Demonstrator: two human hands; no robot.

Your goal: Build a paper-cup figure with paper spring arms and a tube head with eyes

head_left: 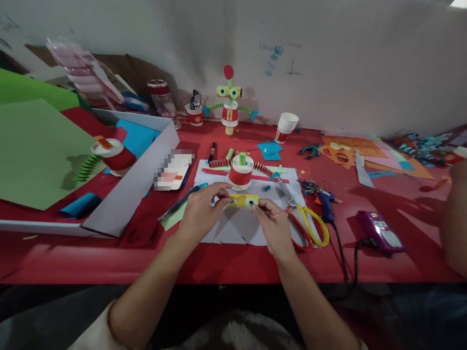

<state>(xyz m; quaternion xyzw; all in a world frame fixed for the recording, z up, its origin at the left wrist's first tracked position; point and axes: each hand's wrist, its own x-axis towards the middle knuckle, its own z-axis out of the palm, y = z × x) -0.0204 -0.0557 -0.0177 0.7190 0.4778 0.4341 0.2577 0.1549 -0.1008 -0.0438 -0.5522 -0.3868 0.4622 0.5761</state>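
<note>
A yellow paper tube with googly paper eyes is held level between my two hands, over white paper sheets. My left hand pinches its left end, partly covering one eye. At the right end, the fingers of my right hand close on the tube beside the other eye. Just beyond it stands an upturned red-and-white cup with folded red paper arms and a green folded strip on top. Scissors with red and yellow handles lie right of my right hand.
A finished-looking cup figure stands by the wall, with stacked cups to its right. A white box is at left. Glue gun, its cable and a purple device lie right. Another person's arm shows far right.
</note>
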